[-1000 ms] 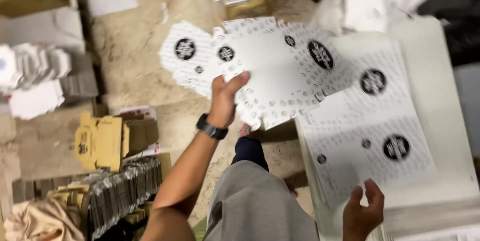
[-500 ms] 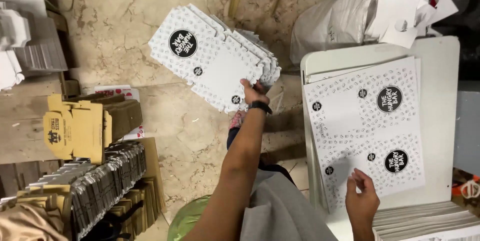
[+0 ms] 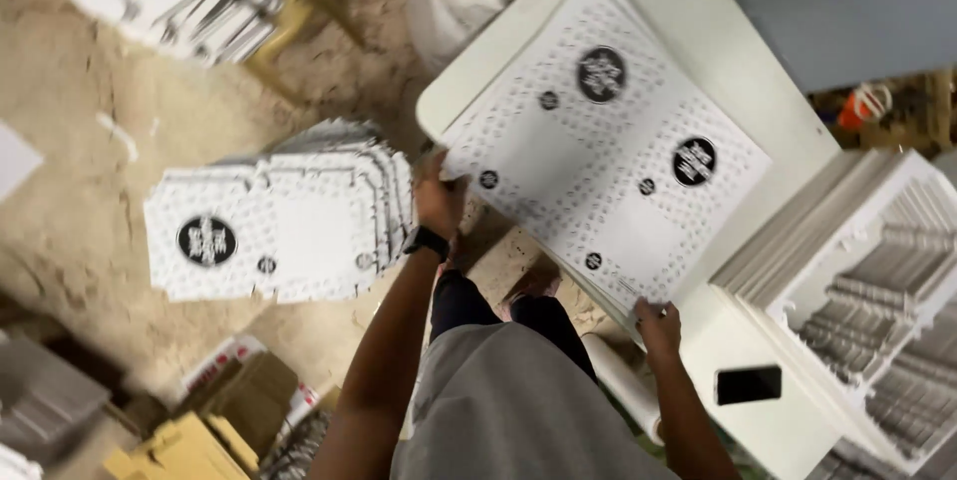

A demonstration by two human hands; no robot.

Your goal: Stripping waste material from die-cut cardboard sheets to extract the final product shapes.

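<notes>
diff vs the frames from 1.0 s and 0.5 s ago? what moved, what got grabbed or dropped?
The left hand carried a stack of flat printed box blanks away from the white table, out to the person's left and down over the floor; its fingers are still at the stack's edge. The right hand stayed on the near edge of the printed sheets left on the table.

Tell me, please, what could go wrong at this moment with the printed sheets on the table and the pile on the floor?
The left hand grips the sheet stack only at one corner, so the top sheets could bend or slide off the white table edge. The right hand pins just the near corner, so the stack may fan out. The floor pile is already splayed unevenly and could spread further across the dusty floor.
</notes>
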